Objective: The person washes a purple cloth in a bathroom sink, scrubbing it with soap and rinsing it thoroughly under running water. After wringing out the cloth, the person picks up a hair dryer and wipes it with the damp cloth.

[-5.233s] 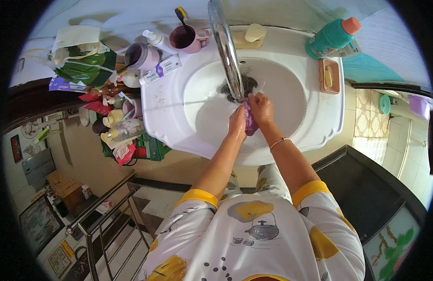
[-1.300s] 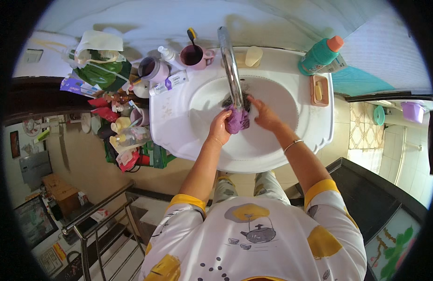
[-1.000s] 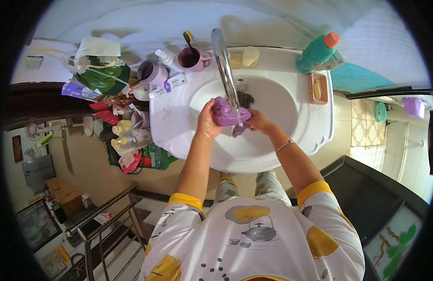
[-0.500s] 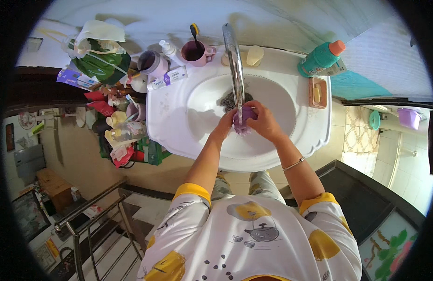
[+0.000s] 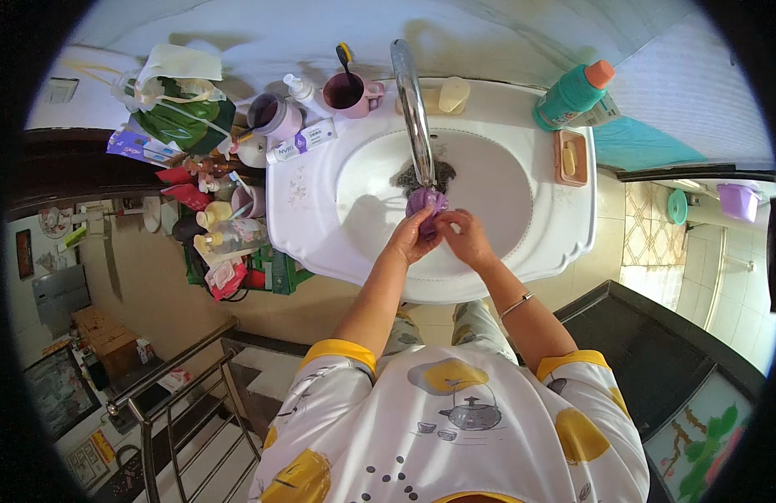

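Observation:
Under the chrome tap (image 5: 415, 117) my left hand (image 5: 415, 240) grips a small, rounded purple thing (image 5: 421, 202), its kind not clear, with the fingers wrapped round its lower side. My right hand (image 5: 468, 241) is at the thing's right edge, fingers curled in and fingertips pinched against it. Part of the purple thing is hidden by the fingers. Both hands are over the white oval washbasin (image 5: 497, 235). A dark, mesh-like clump (image 5: 442, 174) lies in the basin just behind the tap's spout.
Along the basin's back left stand a pink mug (image 5: 344, 94) with a toothbrush, a white pump bottle (image 5: 301, 87), a jar (image 5: 275, 117) and a toothpaste tube (image 5: 302, 141). At right are a teal bottle (image 5: 570, 99) and a soap dish (image 5: 571, 159). A metal railing (image 5: 174, 369) runs behind left.
The right hand has shifted down off the purple thing's top to its right edge. The left hand has turned under the thing, which now shows more of its upper side.

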A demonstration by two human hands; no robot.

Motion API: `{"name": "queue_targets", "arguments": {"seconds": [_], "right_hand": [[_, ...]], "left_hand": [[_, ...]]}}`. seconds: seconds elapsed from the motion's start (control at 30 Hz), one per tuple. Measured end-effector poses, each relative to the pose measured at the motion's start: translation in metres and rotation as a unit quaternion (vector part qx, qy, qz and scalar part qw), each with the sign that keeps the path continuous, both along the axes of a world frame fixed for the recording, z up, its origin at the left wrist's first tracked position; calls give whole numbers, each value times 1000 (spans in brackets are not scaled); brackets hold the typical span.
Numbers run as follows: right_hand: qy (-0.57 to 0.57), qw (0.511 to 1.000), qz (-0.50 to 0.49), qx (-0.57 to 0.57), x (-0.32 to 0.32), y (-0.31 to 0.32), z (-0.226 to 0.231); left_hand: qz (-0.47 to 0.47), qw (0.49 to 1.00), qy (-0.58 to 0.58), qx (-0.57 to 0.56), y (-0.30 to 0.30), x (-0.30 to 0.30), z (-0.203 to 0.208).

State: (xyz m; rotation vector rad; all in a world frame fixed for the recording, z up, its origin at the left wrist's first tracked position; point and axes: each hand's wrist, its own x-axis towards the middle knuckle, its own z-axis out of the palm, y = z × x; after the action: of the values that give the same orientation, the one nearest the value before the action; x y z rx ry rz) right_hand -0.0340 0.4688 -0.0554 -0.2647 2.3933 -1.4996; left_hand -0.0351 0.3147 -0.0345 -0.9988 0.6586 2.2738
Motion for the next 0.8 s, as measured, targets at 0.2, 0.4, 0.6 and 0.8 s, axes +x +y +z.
{"name": "queue_targets", "arguments": {"seconds": [0.2, 0.4, 0.6, 0.8], "right_hand": [[196, 935, 156, 252, -23, 21, 86], [287, 857, 281, 323, -66, 5, 92], [90, 871, 254, 411, -71, -13, 104], [-212, 865, 336, 307, -91, -9, 83]], "left_hand": [[-198, 976, 85, -29, -28, -6, 13], [-486, 722, 295, -395, -16, -28, 53], [-498, 467, 330, -652, -11, -35, 69], [-434, 382, 444, -685, -10, -22, 54]]}}
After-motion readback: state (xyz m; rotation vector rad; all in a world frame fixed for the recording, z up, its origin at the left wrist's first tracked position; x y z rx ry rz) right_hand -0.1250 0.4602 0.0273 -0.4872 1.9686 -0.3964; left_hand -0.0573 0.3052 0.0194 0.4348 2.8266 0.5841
